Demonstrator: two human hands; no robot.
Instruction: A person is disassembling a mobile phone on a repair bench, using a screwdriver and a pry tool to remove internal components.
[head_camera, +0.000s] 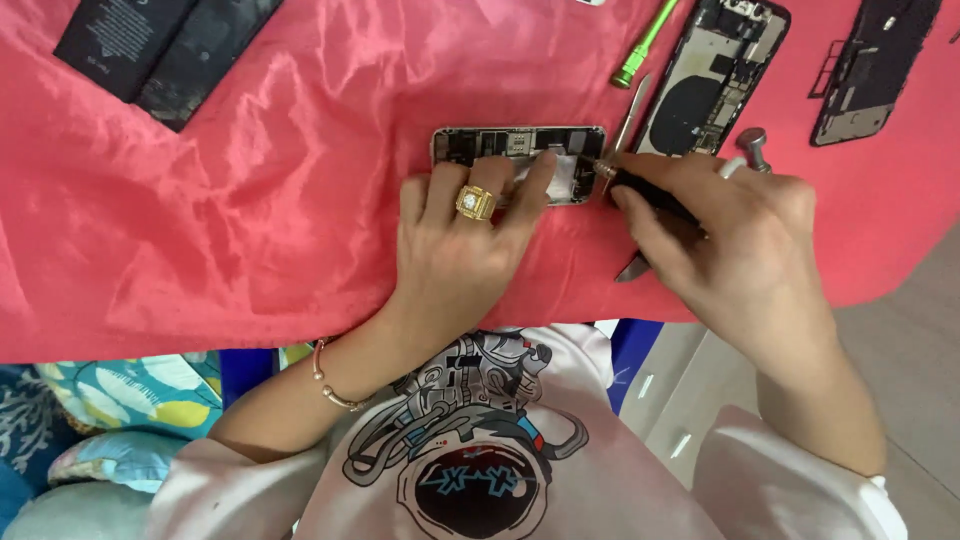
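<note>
The left hand (460, 235) lies flat with its fingers spread over the near edge of an opened phone (520, 160), pinning it to the red cloth (200, 200) that covers the surface. A gold ring (475, 202) sits on one finger and a thin bracelet (330, 385) circles the wrist. The right hand (725, 235) is closed around a dark-handled screwdriver (650, 195), whose tip meets the right end of that phone. Tweezers (632, 115) lie just beside the phone and pass under the right hand.

Three opened phone bodies can be counted: the one being held, a second phone shell (715, 75) with a round dark coil above the right hand, and a third dark frame (875, 65) at the far right. Two flat black batteries (160, 45) rest side by side at the upper left. One green-handled tool (645, 45) lies near the top, and one small metal knob (752, 142) stands next to the right hand.
</note>
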